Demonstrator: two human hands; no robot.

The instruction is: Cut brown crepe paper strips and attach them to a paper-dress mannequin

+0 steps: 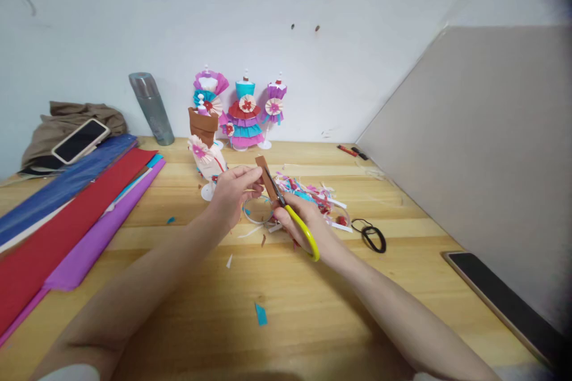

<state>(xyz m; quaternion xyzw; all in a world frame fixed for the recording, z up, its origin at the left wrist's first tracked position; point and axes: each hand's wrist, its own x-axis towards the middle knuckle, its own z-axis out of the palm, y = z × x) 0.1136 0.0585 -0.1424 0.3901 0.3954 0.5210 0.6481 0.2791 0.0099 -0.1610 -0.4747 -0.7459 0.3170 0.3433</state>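
My left hand [238, 193] pinches the edge of a narrow brown paper strip [265, 177] above the table. Yellow-handled scissors [304, 230] are in my right hand [300, 214], their dark blades lying along the strip. How far the blades are parted is hard to make out. Just behind my left hand stands a small dress form [203, 128] in a brown top and pale skirt with a pink-centred paper flower. A heap of colourful paper scraps [313, 193] lies beyond my right hand, and a roll of clear tape [257, 211] sits below the strip.
Several dressed mini mannequins [245, 110] line the wall beside a grey bottle [152, 108]. Folded red paper [75, 232] and purple paper [105, 229] cover the left side, with a phone [81, 140] on cloth. Black hair ties [373, 238] and a dark tablet-like device [500, 303] lie right.
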